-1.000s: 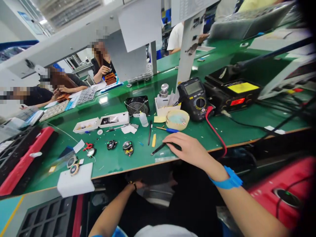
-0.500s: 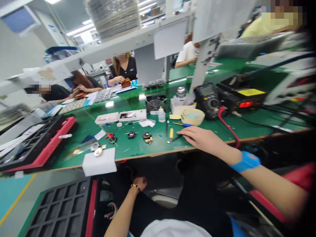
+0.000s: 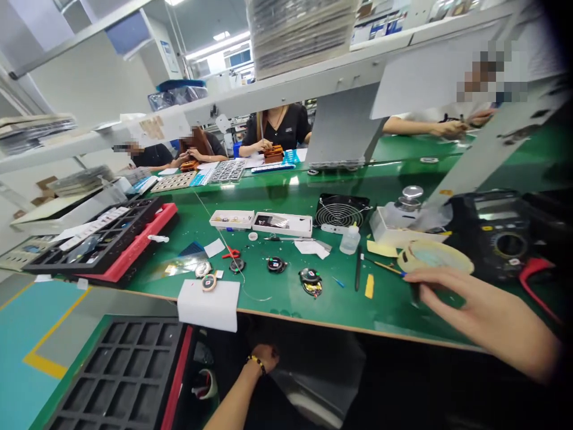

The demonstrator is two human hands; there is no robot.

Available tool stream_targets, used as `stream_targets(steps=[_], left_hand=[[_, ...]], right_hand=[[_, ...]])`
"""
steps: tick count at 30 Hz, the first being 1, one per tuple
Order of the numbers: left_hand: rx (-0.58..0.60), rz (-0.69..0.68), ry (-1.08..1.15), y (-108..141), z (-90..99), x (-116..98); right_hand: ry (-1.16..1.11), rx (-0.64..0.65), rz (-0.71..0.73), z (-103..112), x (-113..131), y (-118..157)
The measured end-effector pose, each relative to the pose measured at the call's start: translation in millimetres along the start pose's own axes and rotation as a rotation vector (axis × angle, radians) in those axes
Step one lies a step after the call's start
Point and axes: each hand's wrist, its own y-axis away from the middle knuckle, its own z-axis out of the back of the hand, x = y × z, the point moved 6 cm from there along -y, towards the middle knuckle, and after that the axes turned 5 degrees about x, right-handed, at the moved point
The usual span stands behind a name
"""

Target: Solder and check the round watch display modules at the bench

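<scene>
The person's right hand (image 3: 478,313) lies over a slim dark tool (image 3: 415,292), light and stiff, best held mid-shank, its grip unclear, while the left hand (image 3: 265,356) hangs apart below the bench edge (image 3: 286,318).

Green bench mat (image 3: 286,304), red-rimmed black tray (image 3: 134,254)

The right hand (image 3: 481,313) has moved farther up the desk (image 3: 286,304), fingertips now just below the round dish (image 3: 434,257).
</scene>
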Motion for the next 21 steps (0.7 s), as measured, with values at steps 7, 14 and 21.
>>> stream_targets(steps=[7,14,21], left_hand=[[-0.035,0.009,0.061,3,17.7,-11],[-0.090,-0.096,0.206,64,43.1,-31],[0.018,-0.395,0.363,151,111.6,-106]], right_hand=[[-0.504,0.041,-0.244,-4,12,6],[-0.700,0.123,-0.273,-29,57,-10],[-0.728,0.203,-0.257,-52,58,-17]])
